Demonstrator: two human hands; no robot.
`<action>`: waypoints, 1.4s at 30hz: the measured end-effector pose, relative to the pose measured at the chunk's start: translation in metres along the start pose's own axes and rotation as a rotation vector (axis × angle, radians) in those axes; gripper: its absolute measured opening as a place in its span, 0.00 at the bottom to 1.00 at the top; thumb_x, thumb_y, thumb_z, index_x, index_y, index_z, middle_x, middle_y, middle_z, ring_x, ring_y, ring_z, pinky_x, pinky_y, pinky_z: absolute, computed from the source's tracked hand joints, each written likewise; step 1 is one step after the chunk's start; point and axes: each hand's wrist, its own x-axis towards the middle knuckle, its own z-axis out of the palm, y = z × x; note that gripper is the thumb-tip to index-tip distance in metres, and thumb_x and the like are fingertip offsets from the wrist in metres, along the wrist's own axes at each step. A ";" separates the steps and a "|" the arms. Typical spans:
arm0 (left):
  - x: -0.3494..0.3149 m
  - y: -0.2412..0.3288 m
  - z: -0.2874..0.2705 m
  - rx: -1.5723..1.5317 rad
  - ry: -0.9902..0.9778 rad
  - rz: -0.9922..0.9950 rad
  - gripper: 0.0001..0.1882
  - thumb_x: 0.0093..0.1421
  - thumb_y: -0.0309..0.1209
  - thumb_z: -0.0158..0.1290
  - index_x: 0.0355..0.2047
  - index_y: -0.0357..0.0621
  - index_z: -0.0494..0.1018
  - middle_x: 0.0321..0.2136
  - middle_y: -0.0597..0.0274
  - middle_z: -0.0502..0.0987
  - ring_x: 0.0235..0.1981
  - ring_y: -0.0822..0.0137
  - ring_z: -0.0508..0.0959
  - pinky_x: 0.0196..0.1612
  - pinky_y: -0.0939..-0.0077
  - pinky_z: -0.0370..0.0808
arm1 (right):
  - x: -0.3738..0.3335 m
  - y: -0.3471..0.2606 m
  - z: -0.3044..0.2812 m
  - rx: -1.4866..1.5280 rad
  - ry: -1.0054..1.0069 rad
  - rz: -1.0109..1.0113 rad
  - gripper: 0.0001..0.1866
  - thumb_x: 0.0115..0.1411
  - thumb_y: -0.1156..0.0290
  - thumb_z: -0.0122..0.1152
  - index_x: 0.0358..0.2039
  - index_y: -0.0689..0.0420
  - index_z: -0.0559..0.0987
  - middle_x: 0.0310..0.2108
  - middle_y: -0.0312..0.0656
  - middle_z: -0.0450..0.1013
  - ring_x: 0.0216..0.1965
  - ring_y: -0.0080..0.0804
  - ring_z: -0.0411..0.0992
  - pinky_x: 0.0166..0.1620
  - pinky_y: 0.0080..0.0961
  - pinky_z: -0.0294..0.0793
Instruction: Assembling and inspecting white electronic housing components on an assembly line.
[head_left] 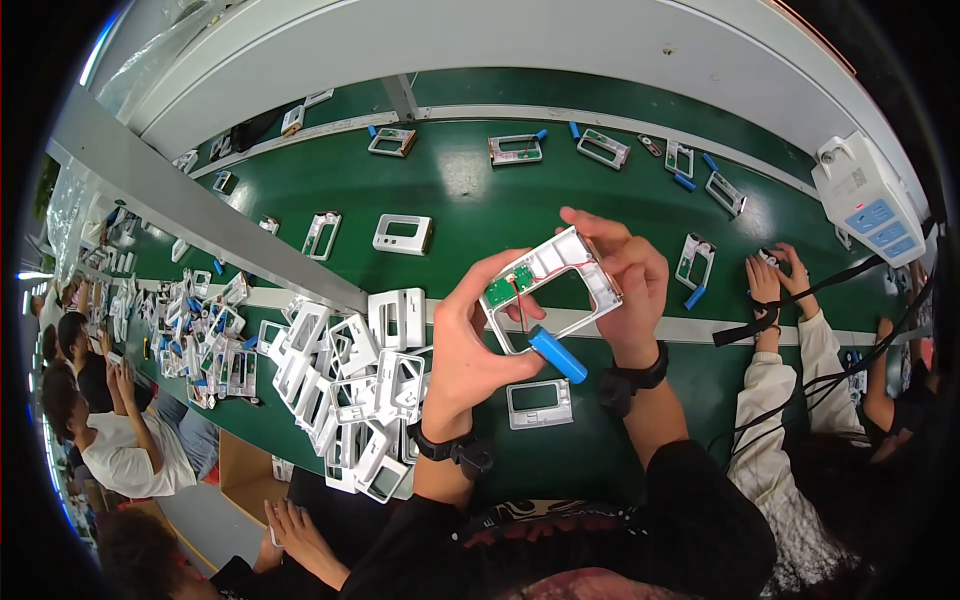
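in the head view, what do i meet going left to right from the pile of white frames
Pile of white frames, left hand, blue cylinder, right hand, single white frame, co-worker's hands, white box with blue panels.

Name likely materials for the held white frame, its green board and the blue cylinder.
White frame: probably moulded plastic, satin, given its smooth, even walls. Green board: likely coated circuit-board laminate, with small parts mounted. Blue cylinder: seemingly sleeved in smooth plastic film, from its even colour; core hidden.
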 end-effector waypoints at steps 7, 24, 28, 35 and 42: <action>-0.002 0.000 0.005 -0.235 0.052 -0.112 0.42 0.33 0.23 0.63 0.55 0.31 0.68 0.40 0.58 0.77 0.36 0.72 0.77 0.40 0.80 0.70 | -0.003 -0.012 0.020 -0.402 0.020 -0.065 0.36 0.50 0.55 0.70 0.55 0.61 0.70 0.61 0.58 0.59 0.62 0.56 0.60 0.63 0.52 0.59; -0.005 0.007 0.046 -0.138 0.036 -0.141 0.45 0.37 0.22 0.67 0.59 0.42 0.63 0.48 0.56 0.73 0.46 0.67 0.75 0.46 0.73 0.72 | -0.009 0.001 0.019 -0.475 0.281 -0.246 0.23 0.68 0.68 0.44 0.62 0.51 0.57 0.58 0.50 0.65 0.61 0.47 0.63 0.63 0.50 0.61; -0.002 0.003 0.048 0.340 0.052 0.289 0.45 0.34 0.25 0.71 0.57 0.42 0.65 0.51 0.50 0.71 0.46 0.55 0.75 0.47 0.66 0.73 | -0.009 -0.002 0.015 -0.420 0.225 -0.249 0.27 0.63 0.64 0.55 0.60 0.52 0.59 0.58 0.51 0.64 0.61 0.49 0.63 0.62 0.50 0.62; -0.003 0.006 0.048 0.442 0.001 0.346 0.44 0.31 0.34 0.75 0.52 0.40 0.70 0.51 0.47 0.72 0.51 0.51 0.74 0.51 0.64 0.72 | -0.022 -0.002 0.002 -0.458 0.127 -0.283 0.61 0.30 0.61 0.85 0.62 0.52 0.54 0.60 0.54 0.60 0.63 0.57 0.59 0.64 0.57 0.58; 0.001 0.005 0.053 0.494 -0.005 0.423 0.41 0.32 0.34 0.75 0.50 0.40 0.71 0.50 0.45 0.73 0.49 0.50 0.75 0.48 0.62 0.74 | -0.021 -0.007 -0.002 -0.395 0.151 -0.260 0.59 0.31 0.61 0.84 0.61 0.51 0.56 0.59 0.53 0.60 0.62 0.57 0.60 0.63 0.56 0.60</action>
